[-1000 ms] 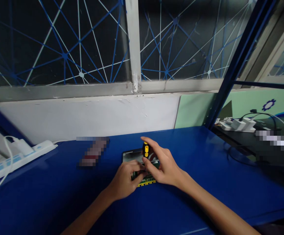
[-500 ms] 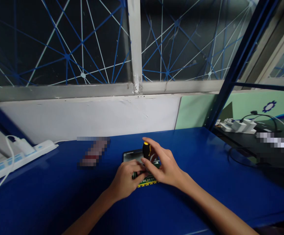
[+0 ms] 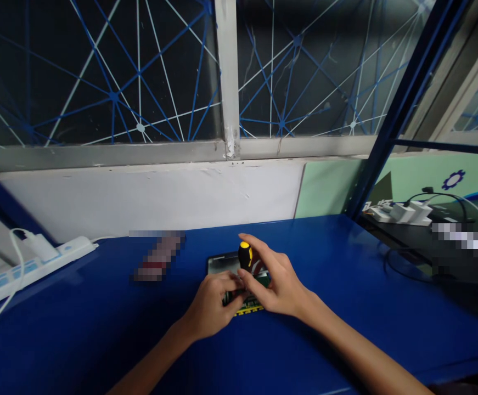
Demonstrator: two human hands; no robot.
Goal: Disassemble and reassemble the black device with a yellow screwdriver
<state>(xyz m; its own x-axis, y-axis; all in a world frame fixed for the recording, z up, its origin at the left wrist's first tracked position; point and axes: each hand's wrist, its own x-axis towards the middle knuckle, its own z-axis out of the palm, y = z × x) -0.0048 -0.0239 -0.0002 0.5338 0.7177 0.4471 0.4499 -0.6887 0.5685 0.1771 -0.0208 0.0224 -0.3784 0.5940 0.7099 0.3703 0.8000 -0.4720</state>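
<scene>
A small green circuit board [image 3: 247, 303] with a yellow-marked front edge lies on the blue tabletop [image 3: 99, 329], part of a dark flat device [image 3: 220, 264]. My right hand [image 3: 274, 280] wraps its fingers round a black-and-yellow screwdriver [image 3: 245, 254] that stands upright on the board. My left hand [image 3: 209, 304] rests curled on the board's left side, its fingertips pressed down beside the screwdriver shaft. Most of the board is hidden beneath both hands.
A white power strip [image 3: 28, 266] with a plugged charger lies at the left edge. A blurred object [image 3: 158, 257] sits left of the device. White adapters and black cables [image 3: 403, 211] occupy a darker table at right, behind a blue post [image 3: 391, 109].
The screwdriver handle has turned in my right hand, its yellow markings showing differently. Both hands stay in the same place on the board.
</scene>
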